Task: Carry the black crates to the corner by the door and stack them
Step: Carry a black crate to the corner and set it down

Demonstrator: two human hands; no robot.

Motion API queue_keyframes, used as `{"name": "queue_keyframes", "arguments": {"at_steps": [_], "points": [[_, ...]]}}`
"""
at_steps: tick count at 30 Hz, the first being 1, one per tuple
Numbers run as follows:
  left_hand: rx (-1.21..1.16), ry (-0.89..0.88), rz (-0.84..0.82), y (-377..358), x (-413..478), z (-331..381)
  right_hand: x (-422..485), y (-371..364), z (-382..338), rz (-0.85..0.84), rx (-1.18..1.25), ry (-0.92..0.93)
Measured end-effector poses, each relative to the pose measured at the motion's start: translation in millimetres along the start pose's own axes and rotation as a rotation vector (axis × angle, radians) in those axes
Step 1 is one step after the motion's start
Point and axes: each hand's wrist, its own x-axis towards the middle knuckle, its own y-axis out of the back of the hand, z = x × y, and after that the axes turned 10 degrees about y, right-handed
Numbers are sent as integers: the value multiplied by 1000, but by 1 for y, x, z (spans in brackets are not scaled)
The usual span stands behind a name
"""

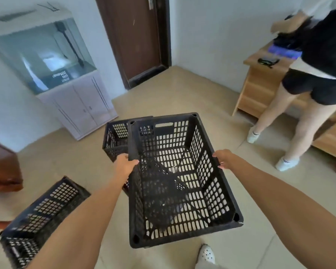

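Evidently for balance, carrying the black slotted plastic crate (182, 181) above the floor (182, 98) toward the brown door (136, 35), with left hand (124, 165) and right hand (224, 158) grip clamped on opposite long rims.

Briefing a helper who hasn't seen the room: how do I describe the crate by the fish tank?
Left of the brown door stands a fish tank on a white cabinet. On the floor before that cabinet sits a black crate, open side up. Unlike the held crate and the third crate at lower left, it stands farthest away.
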Motion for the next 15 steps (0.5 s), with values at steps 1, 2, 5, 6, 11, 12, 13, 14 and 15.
{"name": "queue_keyframes", "arguments": {"at_steps": [1,2,5,6,11,12,13,14,15], "points": [[17,-19,12,-13,5,16,11,15,-5,0,10,-2],[32,-38,27,-25,10,33,24,30,-11,-3,21,-1],[74,-112,93,-60,23,82,65,68,-24,-16,-20,15],[87,-129,93,-70,28,96,78,79,-27,-15,-30,13],[88,-114,71,-117,69,158,148,108,-56,52,47,-16],[94,-117,73,-125,81,169,161,111,-64,58,49,-26],[107,-120,75,-133,92,181,176,113,-73,62,49,-36],[123,-129,78,-139,104,192,190,115,-83,61,49,-40],[142,-142,81,-145,117,204,205,115,-92,57,46,-41]]}}
